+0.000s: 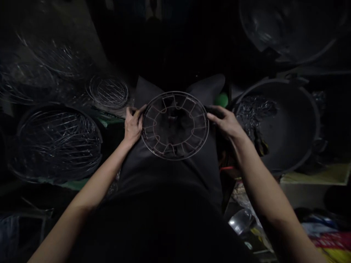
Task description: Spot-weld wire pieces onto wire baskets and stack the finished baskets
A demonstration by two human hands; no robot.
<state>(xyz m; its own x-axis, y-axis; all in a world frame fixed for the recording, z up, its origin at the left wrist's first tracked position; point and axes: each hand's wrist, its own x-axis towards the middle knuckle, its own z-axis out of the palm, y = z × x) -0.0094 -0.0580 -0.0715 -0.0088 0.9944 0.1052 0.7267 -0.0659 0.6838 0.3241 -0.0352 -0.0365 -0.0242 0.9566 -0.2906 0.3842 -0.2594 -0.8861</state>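
A round wire rack [174, 125], with an outer ring and a wavy inner wire, lies on my lap over dark trousers. My left hand [133, 124] grips its left rim, fingers curled round the wire. My right hand [226, 122] holds the right rim, fingers bent over the edge. The scene is very dark.
Stacks of round wire racks [56, 144] and a smaller one [108, 90] lie to the left. A large dark pan [290, 124] holding crumpled plastic sits on the right, with another pan [287, 29] above it. A metal cup [241, 221] and coloured packaging [329, 241] lie at lower right.
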